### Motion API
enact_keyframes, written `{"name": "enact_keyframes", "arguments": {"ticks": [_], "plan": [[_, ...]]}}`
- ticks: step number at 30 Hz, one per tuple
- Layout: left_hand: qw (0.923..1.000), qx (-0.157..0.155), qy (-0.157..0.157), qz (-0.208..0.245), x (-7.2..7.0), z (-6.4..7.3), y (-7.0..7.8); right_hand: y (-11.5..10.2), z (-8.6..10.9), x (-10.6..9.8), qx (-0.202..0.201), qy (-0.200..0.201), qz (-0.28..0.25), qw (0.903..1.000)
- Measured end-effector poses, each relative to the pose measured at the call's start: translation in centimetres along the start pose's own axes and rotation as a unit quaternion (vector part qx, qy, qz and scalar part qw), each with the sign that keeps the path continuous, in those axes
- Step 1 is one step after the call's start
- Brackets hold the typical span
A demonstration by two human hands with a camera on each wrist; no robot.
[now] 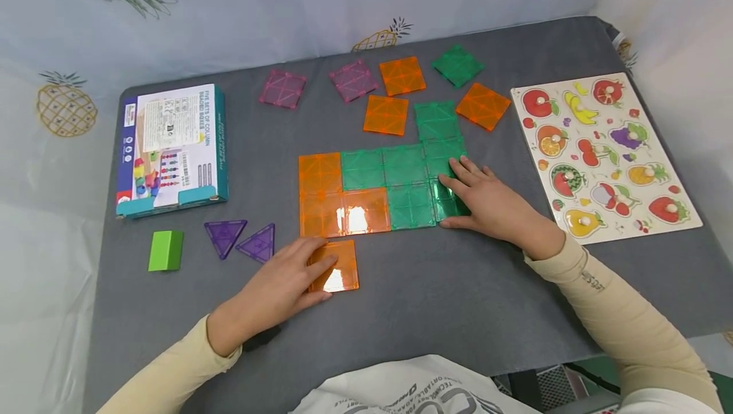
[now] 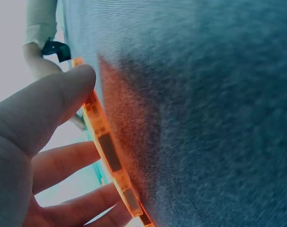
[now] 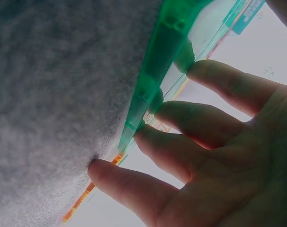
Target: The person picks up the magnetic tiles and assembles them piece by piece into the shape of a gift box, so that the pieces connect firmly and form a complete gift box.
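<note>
My left hand holds an orange see-through square tile by its left side, thumb on the near edge and fingers over the top. In the left wrist view, the thumb lies against the rim of this orange tile. Just beyond it lies a flat block of joined tiles: an orange part on the left and a green part on the right. My right hand rests spread at the block's right edge, fingertips touching the green tiles. The right wrist view shows the fingers beside a green rim.
Loose purple, orange and green squares lie behind the block. Purple triangles, a green block and a box are on the left. A fruit puzzle board lies on the right.
</note>
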State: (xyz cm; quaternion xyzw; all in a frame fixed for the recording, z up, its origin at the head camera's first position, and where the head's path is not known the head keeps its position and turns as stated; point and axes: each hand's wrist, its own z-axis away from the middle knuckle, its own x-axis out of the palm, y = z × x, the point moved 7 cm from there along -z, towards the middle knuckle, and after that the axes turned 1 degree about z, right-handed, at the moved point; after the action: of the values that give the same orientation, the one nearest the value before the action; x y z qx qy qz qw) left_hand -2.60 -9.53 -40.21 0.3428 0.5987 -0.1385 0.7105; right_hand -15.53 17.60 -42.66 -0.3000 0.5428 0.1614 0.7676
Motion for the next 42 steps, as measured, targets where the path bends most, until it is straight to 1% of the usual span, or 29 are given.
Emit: {"name": "enact_keyframes", "arguments": {"ticks": [4,8,13,18,21,24,27,29,31,33,37,40,42], "plan": [[0.9999,0.009,0.007,-0.010,0.3,-0.2,0.2,0.1,0.1,0.0,-0.002,0.005,0.000,1.0000],[0.9996,0.022,0.002,-0.018,0.5,-0.8,0.8,0.0,0.0,0.0,-0.004,0.005,-0.002,1.0000],[0.9988,0.036,0.000,-0.033,1.0,-2.2,1.8,0.0,0.1,0.0,-0.002,0.006,-0.004,1.0000],[0.9981,0.040,0.009,-0.047,1.6,-3.9,2.9,0.0,0.1,0.1,-0.004,0.008,-0.004,1.0000],[0.9978,0.041,0.018,-0.050,1.9,-4.6,3.6,-0.1,0.1,0.0,-0.005,0.009,-0.004,0.9999],[0.9979,0.028,0.030,-0.050,2.0,-5.0,3.8,-0.2,0.1,-0.1,-0.008,0.008,0.003,0.9999],[0.9979,0.006,0.040,-0.050,2.0,-5.2,3.6,-0.1,0.0,-0.4,-0.015,0.007,0.013,0.9998],[0.9982,-0.010,0.040,-0.043,2.1,-5.3,3.3,0.2,-0.2,-1.2,-0.022,0.015,0.014,0.9995],[0.9987,-0.020,0.034,-0.033,2.2,-5.2,3.2,0.9,-0.8,-2.2,-0.024,0.031,0.011,0.9992],[0.9990,-0.026,0.025,-0.025,2.3,-5.2,3.1,2.2,-1.6,-3.4,-0.019,0.057,0.008,0.9982],[0.9990,-0.035,0.013,-0.025,2.4,-5.2,3.0,5.9,-3.8,-5.4,0.022,0.093,0.014,0.9953],[0.9987,-0.040,0.007,-0.031,2.3,-5.3,3.0,8.7,-5.4,-5.8,0.061,0.081,0.008,0.9948],[0.9986,-0.040,0.005,-0.034,2.3,-5.4,3.0,10.0,-6.2,-5.7,0.081,0.067,0.002,0.9945]]}}
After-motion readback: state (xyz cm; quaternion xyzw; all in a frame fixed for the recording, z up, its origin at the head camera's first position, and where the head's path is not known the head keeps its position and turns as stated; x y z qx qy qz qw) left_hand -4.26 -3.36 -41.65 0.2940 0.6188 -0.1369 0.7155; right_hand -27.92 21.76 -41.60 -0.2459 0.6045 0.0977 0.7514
